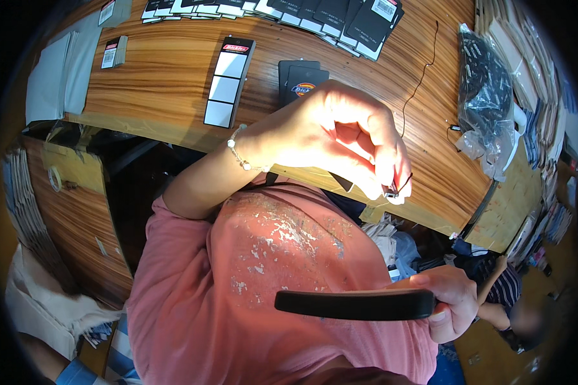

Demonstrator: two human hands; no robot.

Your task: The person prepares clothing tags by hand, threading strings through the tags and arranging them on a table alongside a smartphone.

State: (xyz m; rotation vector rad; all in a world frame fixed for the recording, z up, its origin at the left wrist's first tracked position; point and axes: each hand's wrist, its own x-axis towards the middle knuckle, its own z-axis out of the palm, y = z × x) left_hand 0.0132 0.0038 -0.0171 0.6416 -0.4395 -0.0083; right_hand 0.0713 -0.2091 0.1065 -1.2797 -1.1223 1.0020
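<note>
Left hand [340, 138] pinches small metal clip with thin dark thread [395, 188]; right hand [453, 301], at 5 o'clock, grips flat black rectangular piece [356, 304]. Best keep piece steady, level, thread taut.

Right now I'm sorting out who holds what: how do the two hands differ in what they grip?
The left hand is raised over the wooden table, pinching a tiny clip on a thin dark thread. The right hand sits low by the pink shirt, gripping a long flat black strip. Both are closed on something.

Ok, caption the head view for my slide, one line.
Left hand pinches a small clip on a thin cord; right hand holds a flat black card beside a wooden table.
</note>
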